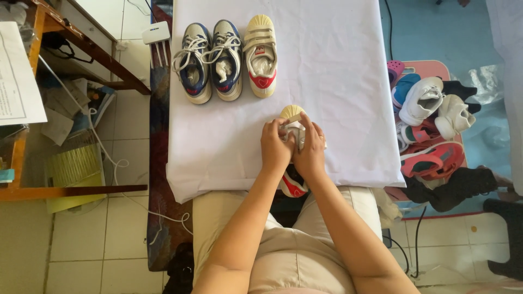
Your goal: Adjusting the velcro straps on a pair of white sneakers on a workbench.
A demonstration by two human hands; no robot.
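Three shoes (226, 57) on white cloth (338, 81)

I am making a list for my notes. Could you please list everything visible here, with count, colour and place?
held shoe: 1, cream and white with red heel, cloth's near edge, under both hands
strap shoe: 1, cream with red, far on cloth
laced shoes: 2, blue and grey, left of strap shoe
cloth: 1, white, covering table
shoe pile: several, white, pink, red, blue, floor at right
desk: 1, wooden, far left
paper: 1, white, on desk
left hand: on held shoe
right hand: on held shoe
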